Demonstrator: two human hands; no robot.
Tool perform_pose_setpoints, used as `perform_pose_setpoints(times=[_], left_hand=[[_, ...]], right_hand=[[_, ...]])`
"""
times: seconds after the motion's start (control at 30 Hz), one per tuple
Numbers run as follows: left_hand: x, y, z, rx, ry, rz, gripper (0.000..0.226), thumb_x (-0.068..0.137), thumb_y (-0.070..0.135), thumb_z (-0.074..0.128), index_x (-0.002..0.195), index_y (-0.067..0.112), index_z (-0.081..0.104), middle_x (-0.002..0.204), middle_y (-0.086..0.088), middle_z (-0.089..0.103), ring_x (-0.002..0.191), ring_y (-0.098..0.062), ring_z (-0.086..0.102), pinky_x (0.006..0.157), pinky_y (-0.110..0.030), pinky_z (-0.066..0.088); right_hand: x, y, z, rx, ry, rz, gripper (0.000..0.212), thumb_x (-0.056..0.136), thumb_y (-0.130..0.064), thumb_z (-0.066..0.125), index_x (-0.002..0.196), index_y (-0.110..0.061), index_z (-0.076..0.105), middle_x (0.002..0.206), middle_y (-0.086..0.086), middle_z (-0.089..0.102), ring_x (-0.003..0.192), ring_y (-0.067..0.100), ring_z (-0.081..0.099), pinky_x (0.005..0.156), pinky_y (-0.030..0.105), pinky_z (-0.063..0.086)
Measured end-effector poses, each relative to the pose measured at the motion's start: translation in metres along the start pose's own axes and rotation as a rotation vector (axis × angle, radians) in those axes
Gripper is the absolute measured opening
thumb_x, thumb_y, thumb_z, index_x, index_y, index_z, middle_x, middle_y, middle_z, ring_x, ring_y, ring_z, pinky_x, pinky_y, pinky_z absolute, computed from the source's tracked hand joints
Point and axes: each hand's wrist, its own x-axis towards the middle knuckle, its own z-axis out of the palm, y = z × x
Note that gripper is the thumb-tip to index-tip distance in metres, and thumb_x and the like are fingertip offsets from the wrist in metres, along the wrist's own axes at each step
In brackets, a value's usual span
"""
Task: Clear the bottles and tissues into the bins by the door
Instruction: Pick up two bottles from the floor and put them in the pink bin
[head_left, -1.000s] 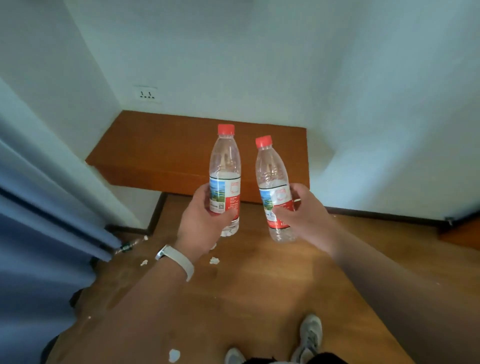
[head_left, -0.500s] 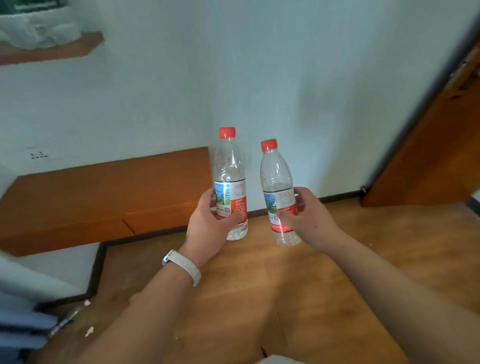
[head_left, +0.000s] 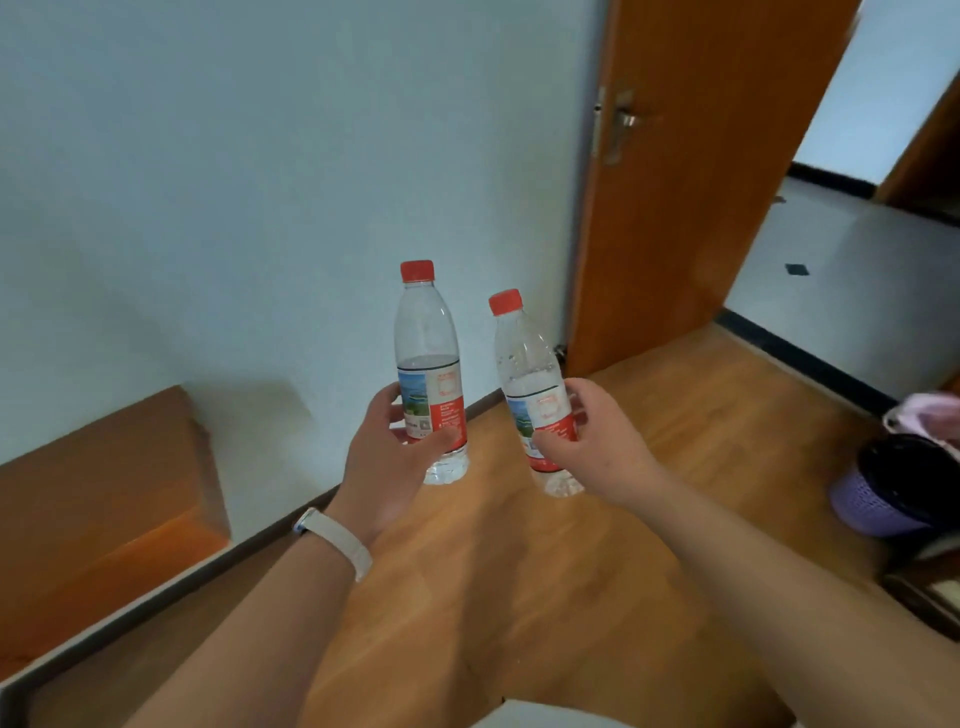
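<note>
Holding: two red-capped water bottles, upright, apart.
Left hand (head_left: 387, 457): fingers wrapped round left bottle (head_left: 430, 374).
Right hand (head_left: 602, 447): fingers clasping right bottle (head_left: 535, 395).
Purple bin (head_left: 883, 493): far right.

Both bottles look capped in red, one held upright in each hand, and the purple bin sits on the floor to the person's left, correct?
Not quite. The head view shows the purple bin on the floor at the right edge, beyond the right hand, not the left. The rest holds: the left hand and right hand each hold an upright, red-capped bottle, the left bottle and the right bottle.
</note>
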Motion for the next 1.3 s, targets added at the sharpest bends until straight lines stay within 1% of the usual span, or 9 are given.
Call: perform_pose_setpoints(times=[0.13, 0.2, 0.37, 0.5, 0.73, 0.87, 1.03, 1.17, 1.3], left_hand=[[0.026, 0.023, 0.039, 0.039, -0.1, 0.063, 0.075, 0.08, 0.033, 0.078, 0.143, 0.028, 0.037, 0.13, 0.007, 0.056, 0.106, -0.011, 0.061, 0.09, -0.027, 0.052], [0.04, 0.031, 0.056, 0.054, -0.137, 0.093, 0.073, 0.081, 0.031, 0.078, 0.142, 0.028, 0.038, 0.129, 0.006, 0.057, 0.103, -0.01, 0.062, 0.084, -0.019, 0.05], [0.084, 0.044, 0.097, 0.059, -0.254, 0.116, 0.071, 0.082, 0.029, 0.078, 0.142, 0.024, 0.039, 0.132, 0.0, 0.058, 0.11, -0.02, 0.063, 0.097, -0.042, 0.052], [0.135, 0.051, 0.127, 0.028, -0.37, 0.137, 0.065, 0.082, 0.032, 0.076, 0.137, 0.028, 0.041, 0.132, 0.001, 0.058, 0.113, -0.022, 0.062, 0.099, -0.047, 0.051], [0.26, 0.07, 0.164, -0.009, -0.567, 0.214, 0.061, 0.081, 0.033, 0.078, 0.132, 0.034, 0.043, 0.123, 0.011, 0.061, 0.106, -0.012, 0.064, 0.093, -0.039, 0.055], [0.33, 0.087, 0.182, -0.019, -0.669, 0.262, 0.062, 0.081, 0.029, 0.078, 0.132, 0.031, 0.044, 0.12, 0.013, 0.062, 0.101, -0.005, 0.064, 0.082, -0.02, 0.054], [0.389, 0.091, 0.209, -0.082, -0.742, 0.256, 0.069, 0.076, 0.032, 0.082, 0.134, 0.032, 0.046, 0.121, 0.012, 0.064, 0.107, -0.01, 0.065, 0.094, -0.038, 0.055], [0.409, 0.095, 0.23, -0.107, -0.796, 0.258, 0.07, 0.075, 0.038, 0.082, 0.134, 0.036, 0.045, 0.121, 0.016, 0.063, 0.108, -0.01, 0.064, 0.093, -0.039, 0.056], [0.417, 0.104, 0.253, -0.087, -0.846, 0.262, 0.069, 0.076, 0.039, 0.081, 0.134, 0.039, 0.043, 0.122, 0.019, 0.062, 0.108, -0.007, 0.064, 0.092, -0.037, 0.055]], right_hand=[[0.009, 0.023, -0.038, 0.04, 0.105, 0.05, 0.06, 0.08, -0.034, 0.077, 0.13, -0.035, 0.044, 0.12, -0.016, 0.054, 0.105, 0.005, 0.057, 0.083, 0.021, 0.051], [0.012, 0.034, -0.052, 0.071, 0.14, 0.071, 0.053, 0.08, -0.032, 0.077, 0.123, -0.037, 0.046, 0.114, -0.017, 0.056, 0.098, 0.002, 0.059, 0.078, 0.017, 0.05], [0.03, 0.058, -0.073, 0.068, 0.226, 0.165, 0.055, 0.079, -0.033, 0.077, 0.124, -0.038, 0.045, 0.115, -0.015, 0.056, 0.094, -0.001, 0.058, 0.064, 0.01, 0.044], [0.06, 0.067, -0.09, 0.052, 0.321, 0.245, 0.052, 0.081, -0.031, 0.076, 0.12, -0.039, 0.044, 0.104, -0.023, 0.053, 0.085, -0.006, 0.056, 0.053, 0.007, 0.04], [0.155, 0.067, -0.103, 0.029, 0.501, 0.398, 0.059, 0.08, -0.037, 0.076, 0.13, -0.032, 0.045, 0.117, -0.015, 0.058, 0.101, 0.007, 0.06, 0.083, 0.023, 0.05], [0.203, 0.057, -0.109, 0.045, 0.578, 0.461, 0.055, 0.082, -0.036, 0.075, 0.127, -0.033, 0.044, 0.113, -0.016, 0.056, 0.097, 0.005, 0.059, 0.078, 0.019, 0.047], [0.233, 0.056, -0.112, 0.069, 0.628, 0.51, 0.048, 0.084, -0.03, 0.074, 0.12, -0.035, 0.043, 0.108, -0.017, 0.058, 0.096, 0.004, 0.06, 0.073, 0.017, 0.046], [0.247, 0.058, -0.125, 0.057, 0.668, 0.538, 0.05, 0.084, -0.033, 0.074, 0.125, -0.034, 0.044, 0.115, -0.014, 0.059, 0.102, 0.007, 0.061, 0.088, 0.03, 0.053], [0.258, 0.066, -0.144, 0.031, 0.726, 0.534, 0.057, 0.084, -0.034, 0.073, 0.132, -0.03, 0.044, 0.116, -0.014, 0.059, 0.099, 0.005, 0.061, 0.081, 0.023, 0.051]])
